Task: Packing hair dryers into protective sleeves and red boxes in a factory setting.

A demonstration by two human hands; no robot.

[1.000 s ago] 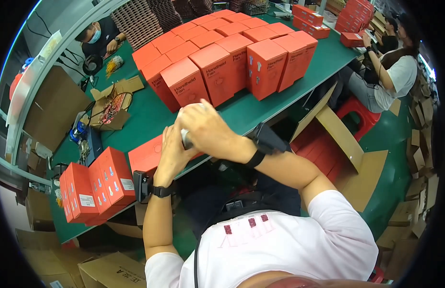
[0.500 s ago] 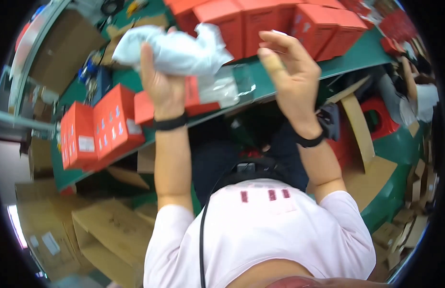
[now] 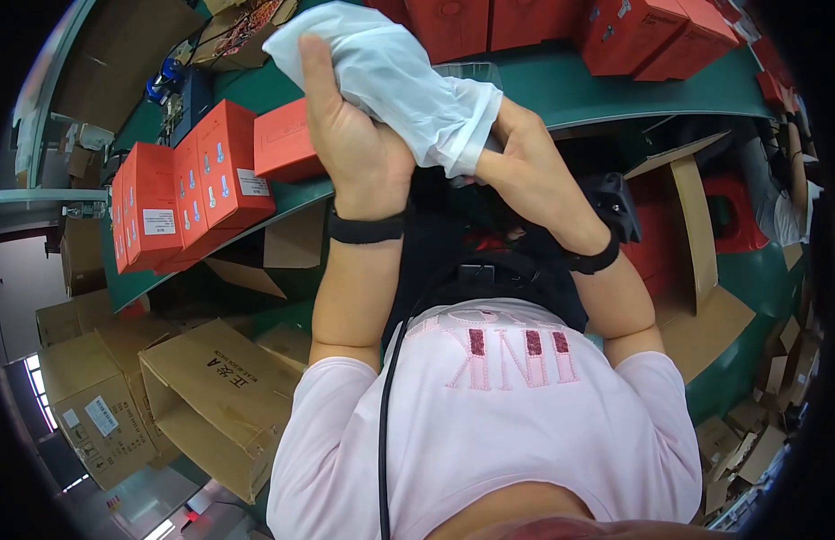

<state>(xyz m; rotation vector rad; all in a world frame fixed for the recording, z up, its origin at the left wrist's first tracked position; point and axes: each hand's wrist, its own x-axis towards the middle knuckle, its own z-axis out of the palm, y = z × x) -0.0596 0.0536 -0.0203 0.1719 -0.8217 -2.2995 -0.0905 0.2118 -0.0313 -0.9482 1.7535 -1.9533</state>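
A white plastic bag, its contents hidden, is held up slantwise over the near edge of the green table. My left hand supports it from below, thumb along its near side and the other fingers out of sight behind it. At the bag's loose right end, my right hand grips the rumpled edge with bent fingers, some covered by the plastic. Just left of my left hand, a red box lies on the table. Behind the bag's right end, part of a clear plastic tray shows.
Red boxes stand at the table's left end, and more red boxes line the far side. Open cardboard cartons sit on the floor at left. Another open carton is at right, near a red stool.
My right hand, earlier apart with nothing held, has come to the bag's right end and taken hold there. The bag now tilts down to the right, and its right end looks more spread out.
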